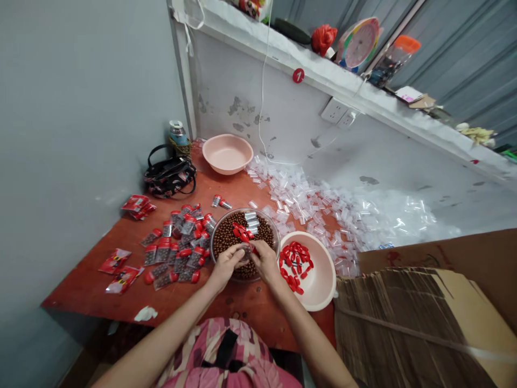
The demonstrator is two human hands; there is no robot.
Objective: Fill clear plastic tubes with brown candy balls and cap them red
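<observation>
Over a clear bowl [278, 240] full of brown beads [224, 235], my two hands meet. My left hand [226, 265] is closed round a small clear jar [245, 250] with dark contents. The fingers of my right hand [266, 262] close on the jar's other side, by a bit of red; whether that is its cap I cannot tell. Red caps [241, 231] and several empty clear jars [252, 221] lie on the beads. To the right, a pale basin [322, 293] holds more red caps [294, 264]. Filled, red-capped jars [180, 245] are heaped left of the bowl.
Red packets [115, 261] lie on the red table [181, 307]'s left side. Behind stand a black handbag [169, 178], a can [177, 132] and a pink basin [227, 153]. Empty clear jars [299, 191] spread along the wall. Stacked cardboard [399, 323] stands at right.
</observation>
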